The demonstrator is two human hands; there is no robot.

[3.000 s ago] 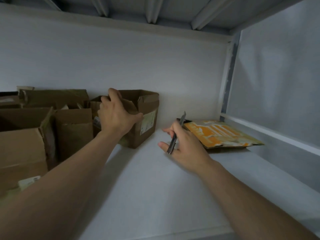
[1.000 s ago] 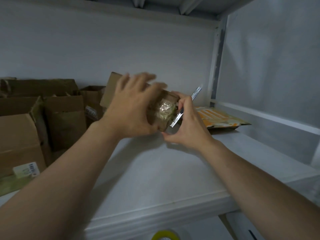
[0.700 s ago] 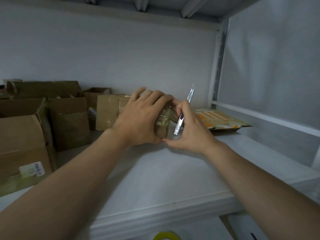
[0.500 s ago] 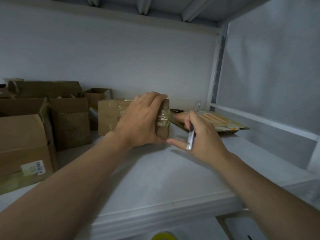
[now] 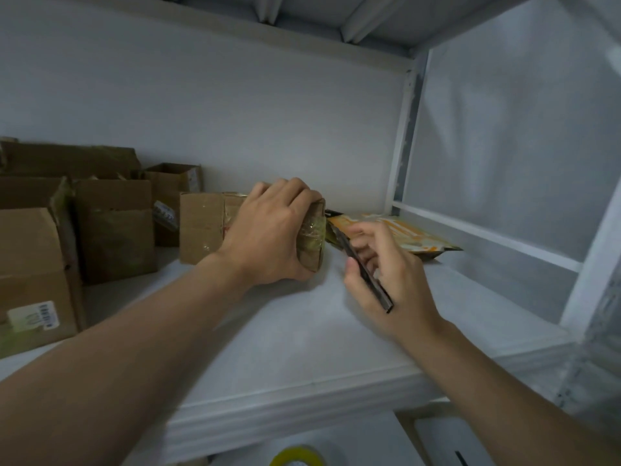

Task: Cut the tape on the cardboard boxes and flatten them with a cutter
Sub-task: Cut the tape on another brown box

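One white shelf point(image 5: 302, 338) bears several open boxes point(image 5: 114, 230) left of the taped box point(image 5: 205, 227), whose right end the left hand point(image 5: 268, 233) grips from above. Just right of that box, the right hand point(image 5: 403, 290) pinches the cutter point(image 5: 369, 280).

One head-worn wide-angle camera is facing forward into a shelf point(image 5: 295, 334), sitting close, looking slightly down on its surface.

Orange packet point(image 5: 408, 234): laid flat on the white shelf point(image 5: 302, 331), back right
Yellow roll point(image 5: 297, 457): partly seen below the shelf edge
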